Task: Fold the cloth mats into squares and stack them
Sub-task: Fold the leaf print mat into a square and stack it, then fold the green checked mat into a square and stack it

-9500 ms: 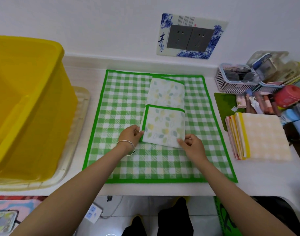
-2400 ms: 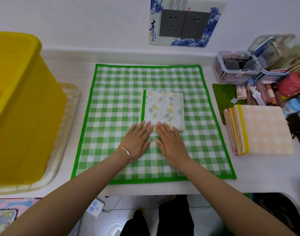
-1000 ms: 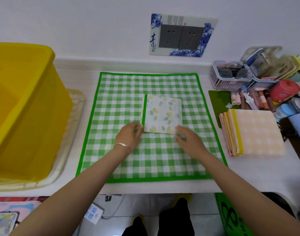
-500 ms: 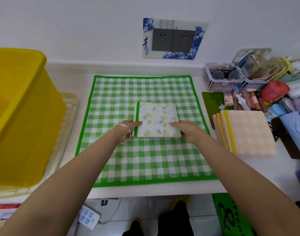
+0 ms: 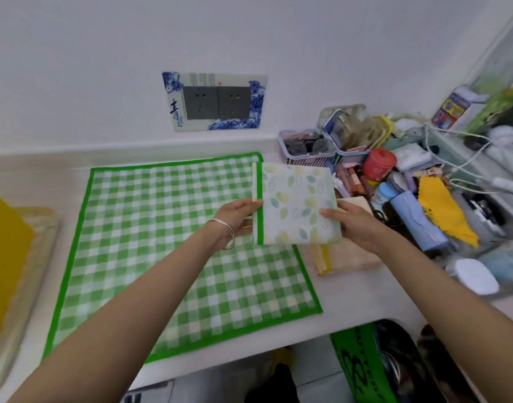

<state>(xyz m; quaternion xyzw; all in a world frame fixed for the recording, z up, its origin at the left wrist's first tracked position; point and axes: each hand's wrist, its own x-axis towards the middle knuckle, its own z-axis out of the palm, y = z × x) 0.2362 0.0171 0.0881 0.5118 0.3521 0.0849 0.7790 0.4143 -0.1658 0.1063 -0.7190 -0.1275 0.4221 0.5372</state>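
In hand: a folded mat [image 5: 296, 205], leaf-printed with a green border down its left side, is held level in both hands above the right side of the desk [image 5: 366, 292].
Left: the left hand [image 5: 238, 212], a bracelet [image 5: 227, 234] at its wrist, has its fingers [image 5: 251, 204] pinching the green-bordered edge of the square.
Right: the right hand [image 5: 348, 222] grips the near right corner, thumb on top and the other fingers hidden beneath the cloth.
Pile: a stack [image 5: 348, 257] of folded peach and yellow mats lies just below the held square, near the desk's front right edge; whether the two touch cannot be told.
Underneath: a green checked mat [image 5: 176, 242] lies spread flat across the middle of the desk, its right edge partly under the held square.
Far right: a pink basket [image 5: 304, 158], a red jar [image 5: 379, 164], a blue bottle [image 5: 418, 219] and a yellow cloth [image 5: 444, 210] crowd the back right corner.
Far left: a yellow bin [image 5: 2, 242] stands on a pale tray [image 5: 31, 257] at the desk's left edge.
Wall: a socket plate [image 5: 214, 101] with blue decoration is mounted above the back edge.
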